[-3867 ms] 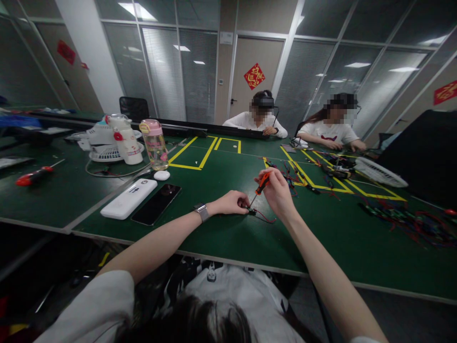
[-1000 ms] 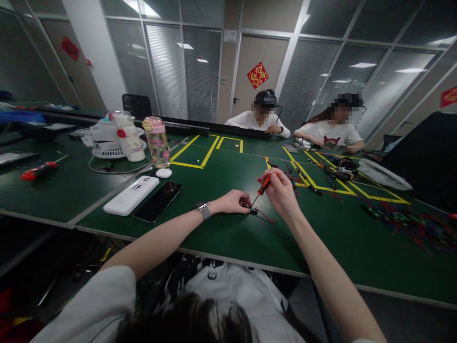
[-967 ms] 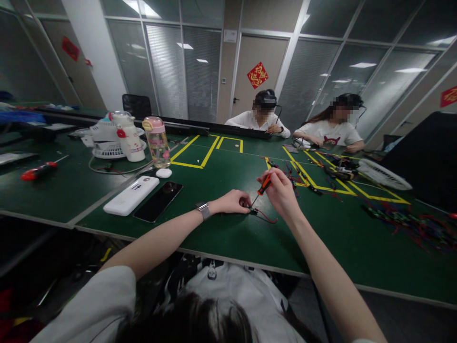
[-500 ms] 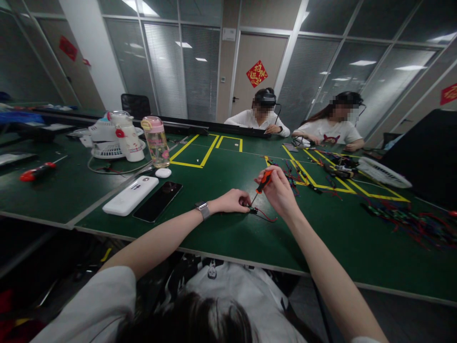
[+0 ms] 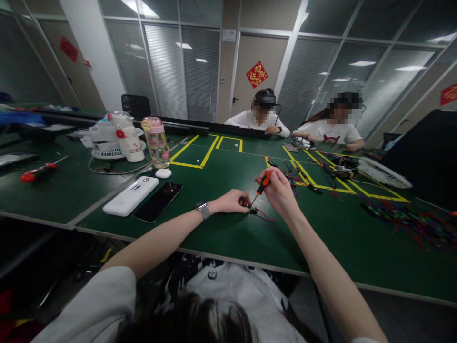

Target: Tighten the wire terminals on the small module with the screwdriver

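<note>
My right hand (image 5: 280,193) grips a small orange-handled screwdriver (image 5: 263,182), tilted with its tip down at a tiny black part with red and black wires (image 5: 257,213) on the green table (image 5: 228,228). My left hand (image 5: 232,201), with a watch on the wrist, pinches that part and holds it against the table. The part itself is mostly hidden by my fingers.
A white power bank (image 5: 130,195), a black phone (image 5: 158,201), a pink-lidded bottle (image 5: 155,142) and a white fan (image 5: 107,140) lie to the left. A red screwdriver (image 5: 37,171) is far left. Wire piles (image 5: 410,219) spread right. Two people sit across the table.
Almost nothing has changed: both hands stay at the small part, and the screwdriver handle shifts only slightly in my right hand.
</note>
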`<action>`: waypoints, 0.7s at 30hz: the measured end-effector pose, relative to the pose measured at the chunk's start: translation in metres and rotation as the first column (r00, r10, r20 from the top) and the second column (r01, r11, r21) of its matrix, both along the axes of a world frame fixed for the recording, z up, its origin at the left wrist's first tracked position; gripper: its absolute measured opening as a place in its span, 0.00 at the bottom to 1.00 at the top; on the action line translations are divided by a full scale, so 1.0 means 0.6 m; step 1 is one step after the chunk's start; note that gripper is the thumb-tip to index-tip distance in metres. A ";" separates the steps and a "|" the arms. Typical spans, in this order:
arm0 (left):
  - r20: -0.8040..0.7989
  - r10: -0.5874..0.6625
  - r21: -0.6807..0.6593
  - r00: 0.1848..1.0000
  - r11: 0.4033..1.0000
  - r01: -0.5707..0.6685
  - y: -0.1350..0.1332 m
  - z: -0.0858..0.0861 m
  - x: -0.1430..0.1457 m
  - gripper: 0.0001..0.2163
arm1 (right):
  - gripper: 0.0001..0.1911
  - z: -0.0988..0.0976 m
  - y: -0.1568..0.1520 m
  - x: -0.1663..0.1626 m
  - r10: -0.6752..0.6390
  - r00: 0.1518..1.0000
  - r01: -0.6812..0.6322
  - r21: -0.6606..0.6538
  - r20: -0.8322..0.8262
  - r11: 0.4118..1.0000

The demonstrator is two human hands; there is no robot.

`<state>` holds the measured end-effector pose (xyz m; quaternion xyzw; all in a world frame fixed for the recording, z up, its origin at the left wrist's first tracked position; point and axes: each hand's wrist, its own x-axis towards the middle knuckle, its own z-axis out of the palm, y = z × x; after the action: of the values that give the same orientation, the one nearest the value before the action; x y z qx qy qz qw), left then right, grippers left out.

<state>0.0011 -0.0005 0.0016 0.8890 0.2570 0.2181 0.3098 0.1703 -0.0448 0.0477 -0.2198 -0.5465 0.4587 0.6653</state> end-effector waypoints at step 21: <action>-0.011 0.009 -0.006 1.000 1.000 -0.009 -0.003 0.003 0.000 0.09 | 0.15 0.005 -0.003 -0.001 -0.027 1.000 0.027 -0.052 0.001 0.998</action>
<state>0.0011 -0.0022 0.0033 0.8882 0.2634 0.2138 0.3100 0.1699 -0.0469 0.0506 -0.2445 -0.5314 0.4635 0.6655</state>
